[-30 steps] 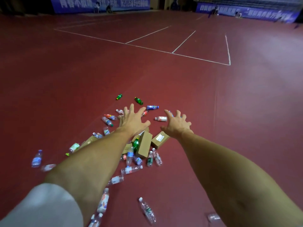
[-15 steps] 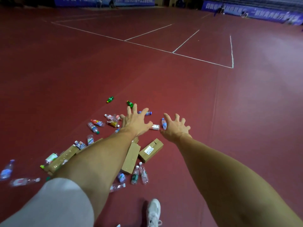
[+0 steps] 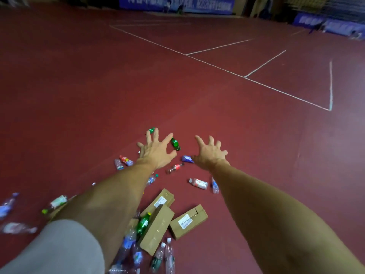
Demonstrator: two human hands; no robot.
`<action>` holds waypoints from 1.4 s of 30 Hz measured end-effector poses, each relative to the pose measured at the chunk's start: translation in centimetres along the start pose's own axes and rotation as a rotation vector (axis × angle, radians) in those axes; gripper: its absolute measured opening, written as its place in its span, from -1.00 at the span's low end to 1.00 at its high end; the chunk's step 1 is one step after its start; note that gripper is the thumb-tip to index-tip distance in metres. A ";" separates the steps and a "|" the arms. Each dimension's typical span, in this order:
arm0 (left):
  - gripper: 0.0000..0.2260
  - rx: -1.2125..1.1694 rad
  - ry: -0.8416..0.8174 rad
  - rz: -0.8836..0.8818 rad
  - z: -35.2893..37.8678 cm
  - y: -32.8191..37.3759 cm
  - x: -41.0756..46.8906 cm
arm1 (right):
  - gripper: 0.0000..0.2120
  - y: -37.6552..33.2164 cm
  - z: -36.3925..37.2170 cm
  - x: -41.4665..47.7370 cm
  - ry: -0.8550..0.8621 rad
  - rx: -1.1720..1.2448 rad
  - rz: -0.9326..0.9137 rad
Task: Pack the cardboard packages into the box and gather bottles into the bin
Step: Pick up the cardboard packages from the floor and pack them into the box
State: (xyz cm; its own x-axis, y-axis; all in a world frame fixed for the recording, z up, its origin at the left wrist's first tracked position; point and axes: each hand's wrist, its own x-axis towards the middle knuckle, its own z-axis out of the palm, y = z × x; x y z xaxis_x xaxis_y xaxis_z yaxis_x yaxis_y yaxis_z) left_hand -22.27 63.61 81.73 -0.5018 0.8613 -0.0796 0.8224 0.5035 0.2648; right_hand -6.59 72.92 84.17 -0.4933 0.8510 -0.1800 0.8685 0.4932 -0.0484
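Left hand [image 3: 156,153] and right hand [image 3: 209,155] stretch forward empty, fingers spread. Green bottle [image 3: 175,144] lies between them, nearest the left hand, long axis pointing away. Cardboard packages [image 3: 158,224] lie nearer the person.

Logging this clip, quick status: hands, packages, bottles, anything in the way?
Left hand, right hand open, both empty, stretched forward. Cardboard packages and bottles lie scattered on the floor. Nothing to pack them into in view; nothing blocks the hands.
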 end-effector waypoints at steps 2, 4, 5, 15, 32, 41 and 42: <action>-0.37 -0.018 0.023 -0.059 -0.7 -0.7 2.5 | -0.26 -0.2 -0.9 3.4 0.005 -0.022 -0.046; -0.37 -0.024 0.030 -0.087 -1.2 -1.3 3.9 | -0.26 -0.6 -1.5 5.6 0.010 -0.049 -0.091; -0.36 -0.023 0.036 -0.114 -1.3 -1.6 4.7 | -0.26 -0.9 -1.6 7.0 0.011 -0.057 -0.125; -0.32 -0.046 0.056 -0.466 1.3 -1.2 10.9 | -0.21 -2.0 -0.7 21.4 -0.050 -0.210 -0.507; -0.39 0.014 0.060 -0.748 24.6 -5.9 8.3 | -0.16 -4.4 25.1 26.5 -0.186 -0.275 -0.922; -0.36 0.013 -0.036 -0.781 55.1 -14.5 8.5 | -0.10 -3.7 53.3 30.7 -0.359 -0.290 -0.997; -0.35 0.001 -0.063 -0.768 58.4 -15.3 8.8 | -0.07 -3.2 56.6 31.3 -0.379 -0.306 -1.003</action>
State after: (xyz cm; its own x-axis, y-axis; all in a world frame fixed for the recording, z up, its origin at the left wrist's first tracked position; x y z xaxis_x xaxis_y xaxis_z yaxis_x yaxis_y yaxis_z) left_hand -23.57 67.43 20.92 -0.9158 0.2722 -0.2954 0.2495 0.9618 0.1128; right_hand -22.17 87.77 23.11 -0.8731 -0.0422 -0.4858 0.0106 0.9944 -0.1053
